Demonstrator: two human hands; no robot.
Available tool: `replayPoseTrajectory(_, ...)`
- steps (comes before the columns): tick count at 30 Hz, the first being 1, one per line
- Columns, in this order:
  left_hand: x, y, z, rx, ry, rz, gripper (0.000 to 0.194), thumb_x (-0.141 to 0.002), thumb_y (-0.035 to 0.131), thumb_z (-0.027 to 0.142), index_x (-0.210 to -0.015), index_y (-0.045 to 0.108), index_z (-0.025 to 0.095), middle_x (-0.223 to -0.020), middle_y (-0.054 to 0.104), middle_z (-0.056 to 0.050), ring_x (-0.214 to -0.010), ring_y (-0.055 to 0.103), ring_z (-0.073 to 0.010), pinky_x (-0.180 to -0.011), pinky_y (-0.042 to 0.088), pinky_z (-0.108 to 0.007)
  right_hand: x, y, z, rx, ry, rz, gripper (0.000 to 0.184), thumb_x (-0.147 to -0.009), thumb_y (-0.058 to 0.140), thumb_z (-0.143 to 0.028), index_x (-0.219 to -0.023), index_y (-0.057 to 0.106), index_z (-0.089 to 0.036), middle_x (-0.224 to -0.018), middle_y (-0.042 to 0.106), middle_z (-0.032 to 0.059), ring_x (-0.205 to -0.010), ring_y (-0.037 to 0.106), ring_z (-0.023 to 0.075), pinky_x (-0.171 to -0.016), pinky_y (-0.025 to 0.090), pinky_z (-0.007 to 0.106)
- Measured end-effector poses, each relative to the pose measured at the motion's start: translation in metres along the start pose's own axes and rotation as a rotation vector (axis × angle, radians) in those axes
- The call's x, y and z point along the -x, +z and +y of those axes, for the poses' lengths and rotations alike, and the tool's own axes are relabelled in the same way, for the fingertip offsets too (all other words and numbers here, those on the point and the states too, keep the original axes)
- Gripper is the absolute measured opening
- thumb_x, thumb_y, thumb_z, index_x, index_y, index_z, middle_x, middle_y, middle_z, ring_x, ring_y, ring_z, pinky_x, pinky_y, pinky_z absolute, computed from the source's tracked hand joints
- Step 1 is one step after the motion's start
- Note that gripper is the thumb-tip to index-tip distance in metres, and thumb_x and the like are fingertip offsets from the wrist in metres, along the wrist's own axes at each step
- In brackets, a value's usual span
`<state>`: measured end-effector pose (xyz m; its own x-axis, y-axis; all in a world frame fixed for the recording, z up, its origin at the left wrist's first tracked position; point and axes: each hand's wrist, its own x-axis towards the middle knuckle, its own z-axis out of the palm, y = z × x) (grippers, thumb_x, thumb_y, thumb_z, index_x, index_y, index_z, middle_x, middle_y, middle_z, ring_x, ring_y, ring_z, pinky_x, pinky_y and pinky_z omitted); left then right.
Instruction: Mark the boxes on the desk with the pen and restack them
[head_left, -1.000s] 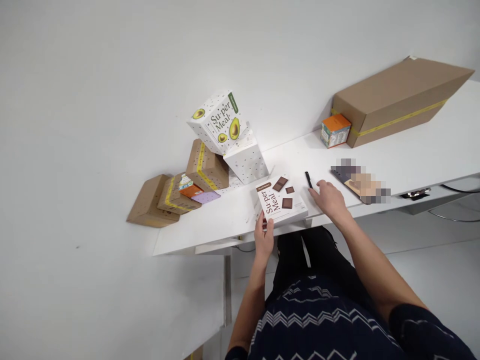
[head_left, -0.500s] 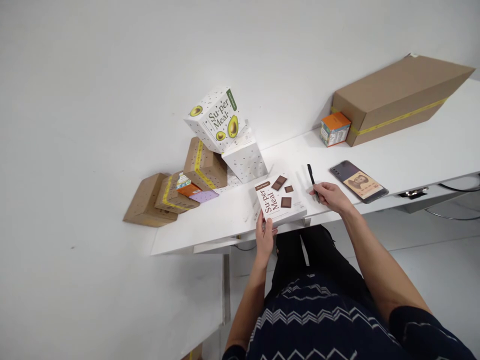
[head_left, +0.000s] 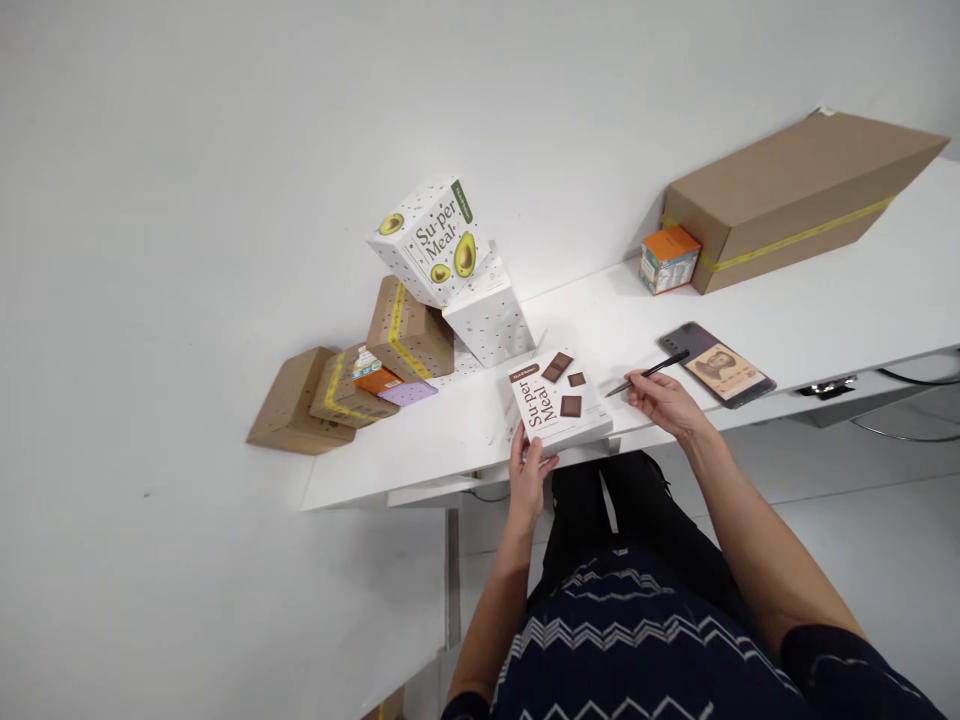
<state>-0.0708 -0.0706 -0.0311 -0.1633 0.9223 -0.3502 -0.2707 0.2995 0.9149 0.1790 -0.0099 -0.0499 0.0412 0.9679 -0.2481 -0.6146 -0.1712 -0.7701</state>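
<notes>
A white Su-per Meal box (head_left: 559, 400) with chocolate pieces printed on its top lies at the table's front edge. My left hand (head_left: 531, 465) grips its near left corner, thumb on top. Between the fingers of my right hand (head_left: 664, 400) is a black pen (head_left: 651, 371), held just right of the box. The pen lies nearly level, its thin end toward the box and its thicker end toward the phone (head_left: 718, 365).
Left of the box, a white avocado box (head_left: 433, 240) rests on a speckled white box (head_left: 491, 318). Brown cartons (head_left: 292, 400) stand farther left. A long brown carton (head_left: 795, 195) and a small orange box (head_left: 670, 260) sit at the back right of the white table (head_left: 825, 310).
The pen has turned in my right hand from nearly upright to nearly level, its thin end now pointing at the box. My left hand and the box have barely moved.
</notes>
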Motion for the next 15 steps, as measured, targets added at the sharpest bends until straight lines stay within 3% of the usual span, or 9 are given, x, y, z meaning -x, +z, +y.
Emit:
replayPoseTrajectory(4, 0.002, 0.002, 0.002, 0.042, -0.008, -0.001, 0.068, -0.069, 0.075, 0.045, -0.131, 0.05, 0.03, -0.132, 0.048, -0.007, -0.087, 0.06, -0.0137, -0.077, 0.058, -0.032, 0.002, 0.0, -0.001, -0.051, -0.018, -0.002, 0.024, -0.065, 0.08, -0.033, -0.083, 0.07, -0.02, -0.058, 0.059, -0.0034, -0.048, 0.051, 0.0058, -0.044, 0.044, 0.018)
replayPoseTrajectory(10, 0.002, 0.004, 0.003, 0.014, 0.005, 0.02, 0.064, -0.073, 0.071, 0.044, -0.132, 0.051, 0.029, -0.132, 0.051, -0.008, -0.089, 0.059, -0.0153, -0.071, 0.056, -0.029, 0.002, -0.001, 0.003, -0.012, -0.073, 0.032, 0.022, -0.068, 0.077, -0.035, -0.081, 0.065, -0.022, -0.082, 0.073, 0.0019, -0.067, 0.067, 0.0108, -0.066, 0.056, 0.023)
replayPoseTrajectory(13, 0.0, -0.002, 0.009, -0.149, 0.131, 0.068, 0.053, -0.081, 0.06, 0.047, -0.13, 0.053, 0.027, -0.133, 0.051, -0.009, -0.1, 0.057, -0.0191, -0.066, 0.054, -0.024, 0.001, 0.0, 0.007, -0.01, -0.112, 0.051, 0.024, -0.069, 0.075, -0.04, -0.082, 0.065, -0.023, -0.084, 0.073, 0.0019, -0.069, 0.068, 0.0116, -0.07, 0.057, 0.025)
replayPoseTrajectory(15, 0.0, -0.007, 0.019, -0.331, 0.308, 0.121, 0.047, -0.084, 0.055, 0.047, -0.126, 0.057, 0.025, -0.13, 0.051, -0.011, -0.098, 0.057, -0.0185, -0.066, 0.053, -0.025, 0.001, 0.001, 0.008, -0.008, -0.132, 0.059, 0.026, -0.069, 0.075, -0.042, -0.083, 0.065, -0.023, -0.083, 0.073, 0.0015, -0.069, 0.068, 0.0117, -0.07, 0.057, 0.026)
